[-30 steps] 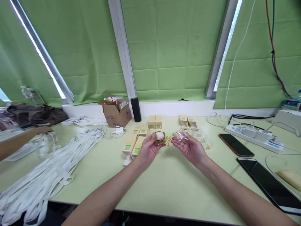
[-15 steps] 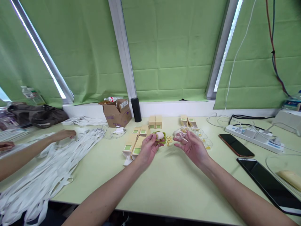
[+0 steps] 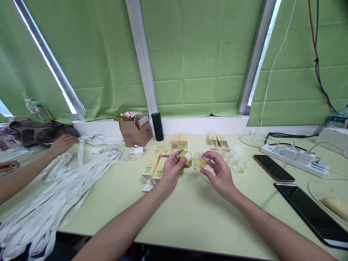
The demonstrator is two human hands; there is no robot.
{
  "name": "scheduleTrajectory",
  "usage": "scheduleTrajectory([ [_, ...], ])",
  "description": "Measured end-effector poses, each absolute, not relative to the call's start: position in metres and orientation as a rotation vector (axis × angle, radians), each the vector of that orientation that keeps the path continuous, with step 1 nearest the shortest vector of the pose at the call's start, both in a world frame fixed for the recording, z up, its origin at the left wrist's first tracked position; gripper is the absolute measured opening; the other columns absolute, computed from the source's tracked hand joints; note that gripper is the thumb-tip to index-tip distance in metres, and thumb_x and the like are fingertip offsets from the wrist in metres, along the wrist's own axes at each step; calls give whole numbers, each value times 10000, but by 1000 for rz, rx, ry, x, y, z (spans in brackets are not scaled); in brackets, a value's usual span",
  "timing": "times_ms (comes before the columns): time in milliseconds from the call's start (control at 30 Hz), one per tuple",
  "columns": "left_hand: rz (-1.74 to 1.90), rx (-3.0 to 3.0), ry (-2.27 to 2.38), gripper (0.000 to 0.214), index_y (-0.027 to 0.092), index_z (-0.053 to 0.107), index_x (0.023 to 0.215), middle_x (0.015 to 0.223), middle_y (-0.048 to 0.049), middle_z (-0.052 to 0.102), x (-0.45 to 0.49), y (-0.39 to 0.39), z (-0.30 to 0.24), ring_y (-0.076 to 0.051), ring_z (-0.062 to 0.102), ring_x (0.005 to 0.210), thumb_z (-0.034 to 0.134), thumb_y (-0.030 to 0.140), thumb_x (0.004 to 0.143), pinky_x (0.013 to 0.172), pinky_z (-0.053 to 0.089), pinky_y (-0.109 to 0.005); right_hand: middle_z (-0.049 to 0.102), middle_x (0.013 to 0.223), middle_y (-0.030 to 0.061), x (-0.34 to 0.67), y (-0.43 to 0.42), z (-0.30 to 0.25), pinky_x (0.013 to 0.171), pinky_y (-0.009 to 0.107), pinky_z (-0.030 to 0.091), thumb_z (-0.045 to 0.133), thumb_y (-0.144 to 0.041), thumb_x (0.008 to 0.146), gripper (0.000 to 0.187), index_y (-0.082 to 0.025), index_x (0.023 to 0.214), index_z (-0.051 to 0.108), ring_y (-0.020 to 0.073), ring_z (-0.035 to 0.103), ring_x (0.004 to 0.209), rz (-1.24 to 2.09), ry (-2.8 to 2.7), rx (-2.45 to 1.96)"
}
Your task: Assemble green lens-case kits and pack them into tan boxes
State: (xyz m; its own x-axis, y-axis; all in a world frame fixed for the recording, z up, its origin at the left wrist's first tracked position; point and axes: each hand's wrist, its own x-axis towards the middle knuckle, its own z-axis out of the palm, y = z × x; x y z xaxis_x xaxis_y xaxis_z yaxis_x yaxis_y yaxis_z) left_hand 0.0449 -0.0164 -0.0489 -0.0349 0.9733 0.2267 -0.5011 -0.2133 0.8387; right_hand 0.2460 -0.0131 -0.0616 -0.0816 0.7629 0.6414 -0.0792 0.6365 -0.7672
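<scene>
My left hand [image 3: 169,173] is closed on a small rounded white item with a green cover [image 3: 187,157]. Between the thumb and fingers of my right hand [image 3: 221,174] is a clear plastic piece [image 3: 201,162] with a yellow round mark, close beside the green-covered item. Small gold-coloured pieces [image 3: 194,166] lie on the table, partly hidden behind the clear piece. Beyond my right hand, several similar clear plastic pieces [image 3: 238,166] rest on the table. Tan boxes with green squares [image 3: 149,170] lie left of my left hand.
More tan boxes [image 3: 179,140] stand farther back, near a brown carton [image 3: 136,131] and a black cylinder [image 3: 157,127]. Two phones [image 3: 273,167] and a power strip [image 3: 295,159] lie right. At left, another person's hand [image 3: 63,143] lifts a strap from heaped white straps [image 3: 67,192].
My right hand has turned the clear piece and brought it left, nearer the green-covered item. My left hand has tilted its item. The other person's hand has moved back with a white strap.
</scene>
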Motion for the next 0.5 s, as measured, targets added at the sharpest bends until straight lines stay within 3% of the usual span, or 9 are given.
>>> scheduleTrajectory([
  [200, 1552, 1056, 696, 647, 188, 709, 1253, 1126, -90, 780, 46, -18, -48, -204, 724, 1015, 1003, 353, 701, 902, 579, -335, 576, 1328, 94, 245, -15, -67, 1122, 532, 553, 770, -245, 906, 374, -335, 1257, 674, 308, 573, 1320, 640, -1627, -641],
  [500, 1540, 1255, 628, 611, 193, 705, 1274, 1314, -137, 738, 45, -20, -50, -238, 696, 1169, 977, 276, 733, 1025, 542, -360, 547, 1299, 70, 241, -14, -70, 1066, 471, 621, 792, -276, 907, 342, -333, 1224, 678, 259, 617, 1238, 796, -1586, -591],
])
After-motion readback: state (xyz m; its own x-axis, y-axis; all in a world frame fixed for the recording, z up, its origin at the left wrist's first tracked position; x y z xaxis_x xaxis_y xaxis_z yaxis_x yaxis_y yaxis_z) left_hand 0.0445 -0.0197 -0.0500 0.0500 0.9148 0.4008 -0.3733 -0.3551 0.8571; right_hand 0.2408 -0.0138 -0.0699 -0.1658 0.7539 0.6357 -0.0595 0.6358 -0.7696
